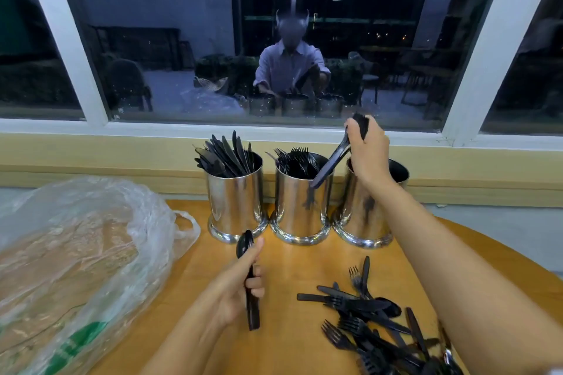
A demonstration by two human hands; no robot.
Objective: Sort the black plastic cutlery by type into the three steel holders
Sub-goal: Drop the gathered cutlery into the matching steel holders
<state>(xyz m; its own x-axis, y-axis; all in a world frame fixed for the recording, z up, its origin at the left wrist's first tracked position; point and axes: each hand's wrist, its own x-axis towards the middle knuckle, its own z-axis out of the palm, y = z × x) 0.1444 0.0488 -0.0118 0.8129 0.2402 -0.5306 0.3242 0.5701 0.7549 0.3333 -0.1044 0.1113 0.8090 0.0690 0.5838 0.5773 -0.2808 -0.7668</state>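
Pale collared shirt (289, 67), bare forearms (441, 253)

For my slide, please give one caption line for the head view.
Right hand holds black cutlery over the steel holders; left hand grips a spoon; a mixed pile waits on the table.

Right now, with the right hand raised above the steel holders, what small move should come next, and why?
Probably swing the bundle in the right hand over to the right holder and lower it in, handles first. The left holder holds knives, the middle holder forks, and the bundle's rounded tops look like spoons, yet its handles now hang before the middle holder.
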